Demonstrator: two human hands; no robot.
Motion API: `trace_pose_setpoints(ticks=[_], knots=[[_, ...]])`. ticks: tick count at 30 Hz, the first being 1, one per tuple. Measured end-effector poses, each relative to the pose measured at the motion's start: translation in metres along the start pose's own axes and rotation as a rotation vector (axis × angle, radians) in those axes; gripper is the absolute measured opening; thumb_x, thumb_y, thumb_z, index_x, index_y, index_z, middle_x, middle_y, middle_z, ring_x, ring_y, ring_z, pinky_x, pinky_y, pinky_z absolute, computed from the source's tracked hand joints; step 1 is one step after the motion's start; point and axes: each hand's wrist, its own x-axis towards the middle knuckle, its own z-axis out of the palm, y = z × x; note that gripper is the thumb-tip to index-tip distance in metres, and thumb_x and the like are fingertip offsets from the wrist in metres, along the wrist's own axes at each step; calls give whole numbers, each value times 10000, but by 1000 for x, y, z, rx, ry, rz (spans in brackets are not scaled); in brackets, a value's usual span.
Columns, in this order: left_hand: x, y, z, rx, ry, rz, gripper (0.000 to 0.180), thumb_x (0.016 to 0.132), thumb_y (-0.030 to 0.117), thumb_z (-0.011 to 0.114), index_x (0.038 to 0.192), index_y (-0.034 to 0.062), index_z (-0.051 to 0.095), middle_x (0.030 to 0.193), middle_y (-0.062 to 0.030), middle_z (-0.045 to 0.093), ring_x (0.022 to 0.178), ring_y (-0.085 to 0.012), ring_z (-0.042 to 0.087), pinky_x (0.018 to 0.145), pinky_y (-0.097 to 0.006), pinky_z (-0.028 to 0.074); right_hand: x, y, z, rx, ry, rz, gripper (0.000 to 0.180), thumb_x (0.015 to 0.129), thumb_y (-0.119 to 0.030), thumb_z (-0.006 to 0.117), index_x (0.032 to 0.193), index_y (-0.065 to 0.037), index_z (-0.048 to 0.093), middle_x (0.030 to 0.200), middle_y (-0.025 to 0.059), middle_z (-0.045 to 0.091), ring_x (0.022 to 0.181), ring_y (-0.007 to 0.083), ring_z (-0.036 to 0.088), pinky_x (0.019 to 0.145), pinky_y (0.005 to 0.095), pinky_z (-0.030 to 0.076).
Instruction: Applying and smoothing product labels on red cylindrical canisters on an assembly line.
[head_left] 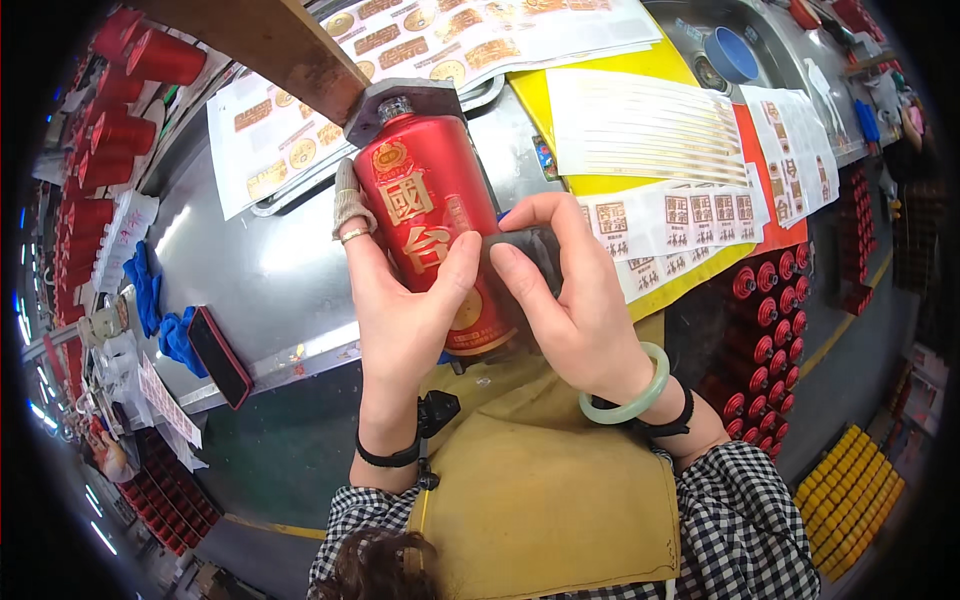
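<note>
A red bottle point(425, 190) with gold lettering and a round gold emblem lies tilted before me, its neck against a grey metal holder point(400, 100) at the end of a wooden bar point(290, 50). My left hand point(405, 300) is closed round the bottle's lower left side, thumb across its front. A pale fabric sleeve point(350, 203) covers one of its fingers. My right hand point(580, 310) grips a dark, smooth block point(535, 250) against the bottle's right side. The block's exact kind is unclear, and its lower end is hidden by my fingers.
Sheets of gold decals point(430, 40) lie across the metal table point(280, 270), more on a yellow sheet point(640, 65) at right. A phone point(218, 357) sits at the left edge beside blue cloths point(180, 340). A blue bowl point(732, 55) stands in the sink; red bottles point(765, 350) crowd the lower right.
</note>
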Motion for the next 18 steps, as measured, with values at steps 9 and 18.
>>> trace_pose_setpoints(ticks=[9,18], knots=[[1,3,-2,22,-76,-19,851,913,20,746,1605,-9,251,1459,-149,523,1299,-203,576,1095,-368,485,18,6,3,-11,19,-44,196,1017,-87,595,1160,33,537,1080,226,629,986,409,634,870,442,498],[7,0,-4,-248,-9,22,682,1052,72,614,1604,-36,227,1418,-135,536,1237,-177,589,1056,-324,496,28,2,11,57,16,30,275,994,-166,683,1135,29,550,1032,216,647,933,370,661,826,427,518]])
